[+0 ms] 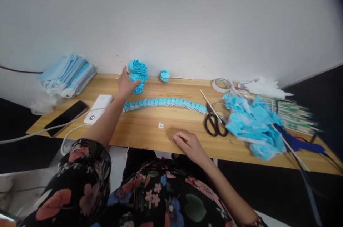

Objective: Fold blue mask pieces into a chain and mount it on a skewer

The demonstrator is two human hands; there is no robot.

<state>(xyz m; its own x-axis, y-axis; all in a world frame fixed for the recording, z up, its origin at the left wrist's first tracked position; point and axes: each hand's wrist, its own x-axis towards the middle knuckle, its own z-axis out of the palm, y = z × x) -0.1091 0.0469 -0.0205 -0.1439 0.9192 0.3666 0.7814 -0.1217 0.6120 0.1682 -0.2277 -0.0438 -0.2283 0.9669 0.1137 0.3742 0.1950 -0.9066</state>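
Observation:
My left hand (pixel 127 83) reaches to the back of the table, its thumb across a bunched, pleated light-blue strip (pixel 140 71) that stands near the wall. Its other fingers are at the strip's left side, partly hidden. My right hand (pixel 189 144) rests at the table's front edge, loosely curled, with nothing visible in it. Between the hands and the wall, a long pleated blue strip (pixel 166 102) lies stretched in a shallow arc. A small white scrap (pixel 160 126) lies in front of it. A blue flower-like piece on a thin stick (pixel 164 75) lies at the back.
Blue face masks (pixel 71 75) are stacked at left, near a phone (pixel 66 118) and a white power bank (pixel 99 108) with a cable. At right are black-handled scissors (pixel 211 125), a tape roll (pixel 222 85), crumpled blue sheets (pixel 249 121) and a blue-handled tool (pixel 305 145).

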